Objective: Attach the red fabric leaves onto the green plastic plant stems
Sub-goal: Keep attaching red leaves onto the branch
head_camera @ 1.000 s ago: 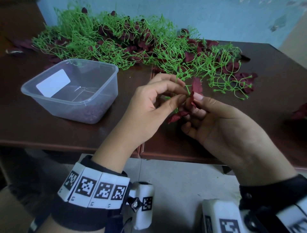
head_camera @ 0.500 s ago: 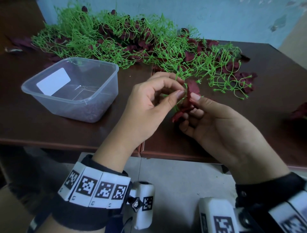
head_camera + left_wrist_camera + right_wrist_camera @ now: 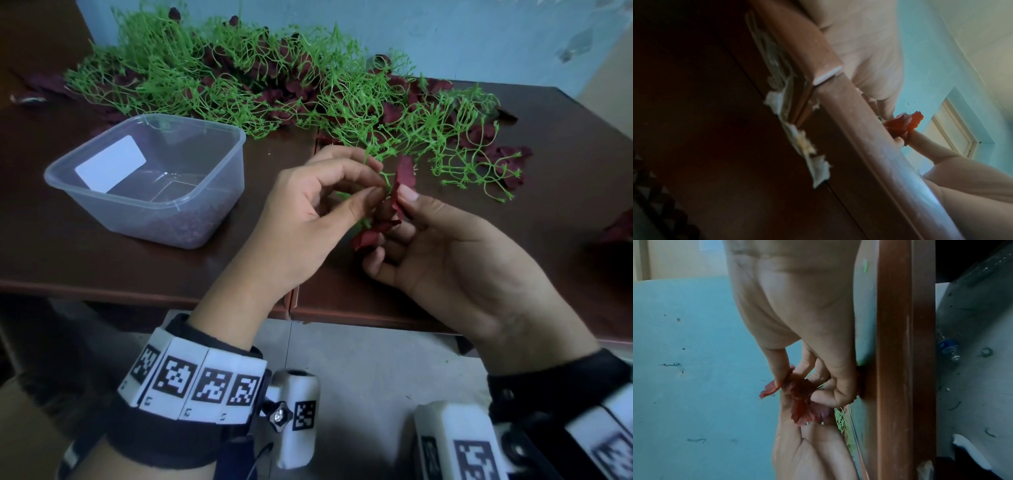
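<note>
Now raising the pinched pair toward twelve o'clock over the tabletop (image 3: 102,260), left hand (image 3: 308,219) fingers gripping the green stem (image 3: 387,178), right hand (image 3: 455,260) pressing red leaves (image 3: 394,202) on, attachment seemingly nearing.

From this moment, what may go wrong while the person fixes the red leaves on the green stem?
1. The right hand holds several red leaves at once; one may slip out and fall past the table edge to the floor.
2. The green stem pinched by the left hand is thin, so the leaf may miss its tip.
3. It seems to run back into the tangled pile; pulling may drag it.
</note>
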`<state>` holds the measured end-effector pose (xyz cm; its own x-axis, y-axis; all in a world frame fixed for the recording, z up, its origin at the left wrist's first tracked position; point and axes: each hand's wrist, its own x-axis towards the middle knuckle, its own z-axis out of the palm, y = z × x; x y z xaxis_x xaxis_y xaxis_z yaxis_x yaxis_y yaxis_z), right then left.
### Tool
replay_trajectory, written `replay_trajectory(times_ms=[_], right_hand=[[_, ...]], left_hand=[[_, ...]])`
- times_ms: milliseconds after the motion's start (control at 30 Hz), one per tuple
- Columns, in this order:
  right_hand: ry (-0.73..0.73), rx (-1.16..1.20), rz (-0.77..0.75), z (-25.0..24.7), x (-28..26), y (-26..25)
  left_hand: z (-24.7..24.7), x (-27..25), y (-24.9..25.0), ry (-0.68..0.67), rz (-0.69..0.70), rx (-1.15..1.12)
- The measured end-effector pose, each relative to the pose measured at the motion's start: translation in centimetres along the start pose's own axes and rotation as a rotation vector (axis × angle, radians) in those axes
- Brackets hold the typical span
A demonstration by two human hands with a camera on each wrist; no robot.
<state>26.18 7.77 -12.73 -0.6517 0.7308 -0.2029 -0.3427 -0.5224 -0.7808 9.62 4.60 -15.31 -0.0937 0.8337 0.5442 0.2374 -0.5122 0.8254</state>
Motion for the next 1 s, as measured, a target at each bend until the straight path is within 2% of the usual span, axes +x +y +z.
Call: replay_trajectory(times_ms=[133, 367, 600, 1000], right_hand=[[-0.051, 0.001, -0.005, 0.0, -0.07, 0.03], [0.027, -0.021, -0.01, -0.07, 0.18, 0.15], [-0.025, -0.013, -0.021, -0.15, 0.16, 0.14], [0.023, -0.029, -0.019, -0.25, 0.24, 0.11]], left_hand=[[-0.04, -0.08, 0.18, 0.0, -0.012, -0.031], [0.06, -0.05, 0.19, -0.007, 0.014, 0.031], [0.1, -0.07, 0.25, -0.037, -0.001, -0.019], [0.28, -0.1, 0.26, -0.043, -0.008, -0.043]])
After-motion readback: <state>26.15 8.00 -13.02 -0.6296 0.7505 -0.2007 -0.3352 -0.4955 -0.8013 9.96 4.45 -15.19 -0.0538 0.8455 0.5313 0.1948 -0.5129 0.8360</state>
